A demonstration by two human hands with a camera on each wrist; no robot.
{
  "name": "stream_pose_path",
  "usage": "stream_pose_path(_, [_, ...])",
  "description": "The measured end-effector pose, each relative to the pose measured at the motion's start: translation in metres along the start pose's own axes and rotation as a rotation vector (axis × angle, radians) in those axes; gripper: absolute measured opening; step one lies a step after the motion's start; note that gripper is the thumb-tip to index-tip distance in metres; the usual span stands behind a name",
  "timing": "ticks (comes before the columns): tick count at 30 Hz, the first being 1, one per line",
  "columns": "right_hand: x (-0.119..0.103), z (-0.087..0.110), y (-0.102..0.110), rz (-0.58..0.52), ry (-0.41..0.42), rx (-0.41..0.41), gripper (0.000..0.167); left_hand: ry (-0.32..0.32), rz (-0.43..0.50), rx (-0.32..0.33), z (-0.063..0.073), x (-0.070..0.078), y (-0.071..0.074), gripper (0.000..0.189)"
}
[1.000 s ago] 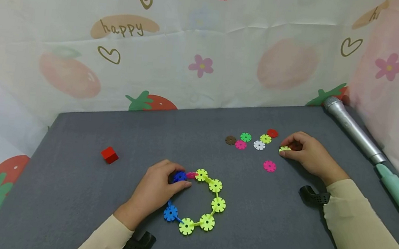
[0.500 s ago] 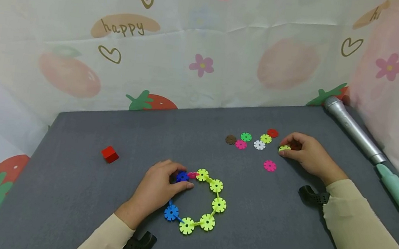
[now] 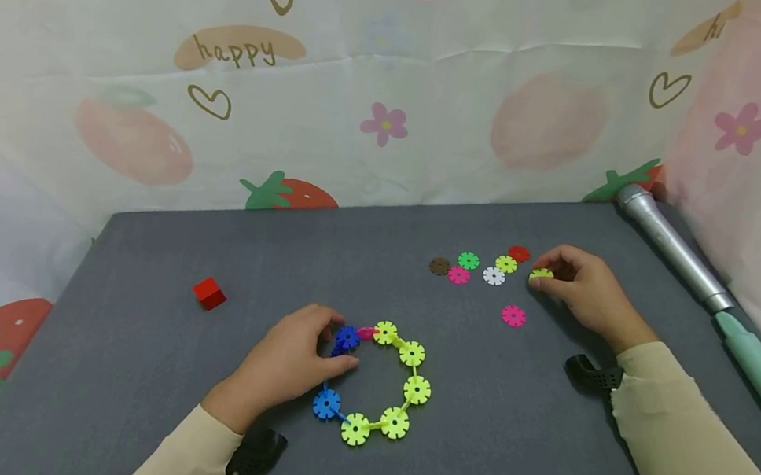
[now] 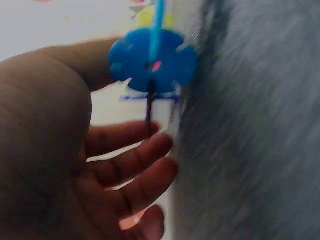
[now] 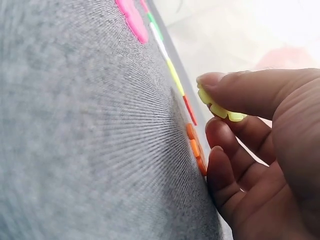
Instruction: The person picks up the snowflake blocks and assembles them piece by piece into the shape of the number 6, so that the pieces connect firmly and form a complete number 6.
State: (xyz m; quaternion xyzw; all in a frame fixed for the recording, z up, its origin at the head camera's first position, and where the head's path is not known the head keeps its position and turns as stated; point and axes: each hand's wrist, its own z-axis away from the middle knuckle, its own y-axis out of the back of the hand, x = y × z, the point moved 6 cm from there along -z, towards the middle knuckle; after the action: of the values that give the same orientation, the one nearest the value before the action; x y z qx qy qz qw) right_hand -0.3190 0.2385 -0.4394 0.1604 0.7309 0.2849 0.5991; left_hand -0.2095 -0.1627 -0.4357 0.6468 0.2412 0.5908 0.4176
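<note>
Right hand (image 3: 586, 293): yellow disc (image 3: 542, 273) pinched between thumb and fingers, now slightly raised; piece judged secured. Left hand (image 3: 283, 359): loosened, parted around dark-blue disc (image 3: 348, 336); linked ring (image 3: 395, 423) extends to its right.

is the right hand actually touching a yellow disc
Touching: the right wrist view shows the right hand pinching the yellow notched disc between its thumb and fingers.

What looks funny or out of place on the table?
The red cube on the left and the microphone-like stick on the right: neither matches the flat, notched discs or the ring of linked ones. I see nothing spilled or broken.
</note>
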Motion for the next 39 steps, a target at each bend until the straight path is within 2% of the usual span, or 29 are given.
stream_pose_path(6, [-0.002, 0.000, -0.003, -0.012, 0.003, -0.005, 0.022, -0.044, -0.100, 0.111, 0.002, 0.006, -0.004, 0.034])
stream_pose_path(11, [-0.001, -0.001, -0.004, -0.019, 0.013, 0.000, 0.023, -0.047, -0.109, 0.134, 0.002, 0.006, -0.006, 0.029])
stream_pose_path(16, [-0.003, 0.000, -0.004, -0.029, 0.022, 0.009, 0.024, -0.031, -0.103, 0.106, 0.001, 0.005, -0.007, 0.033])
stream_pose_path(21, [-0.015, 0.001, -0.010, -0.051, 0.034, 0.010, 0.029, 0.064, -0.045, 0.034, 0.003, 0.000, -0.005, 0.044])
stream_pose_path(24, [-0.025, 0.002, -0.022, -0.077, 0.021, -0.038, 0.027, 0.112, -0.014, -0.017, 0.006, -0.003, -0.004, 0.048])
stream_pose_path(26, [-0.033, 0.004, -0.034, -0.114, 0.020, -0.095, 0.021, 0.118, -0.013, -0.038, 0.006, -0.002, -0.005, 0.051])
stream_pose_path(29, [-0.048, 0.006, -0.057, -0.189, 0.054, -0.201, 0.013, 0.084, -0.034, -0.017, 0.005, 0.003, -0.007, 0.053])
stream_pose_path(31, [-0.059, 0.007, -0.073, -0.201, 0.114, -0.256, 0.009, 0.042, -0.058, 0.017, 0.004, 0.007, -0.008, 0.054])
stream_pose_path(35, [-0.080, 0.008, -0.100, -0.138, 0.231, -0.300, 0.007, -0.051, -0.072, 0.066, 0.002, 0.014, -0.010, 0.051])
stream_pose_path(39, [-0.090, 0.008, -0.119, -0.098, 0.268, -0.334, 0.006, -0.112, -0.040, 0.066, 0.000, 0.019, -0.012, 0.046])
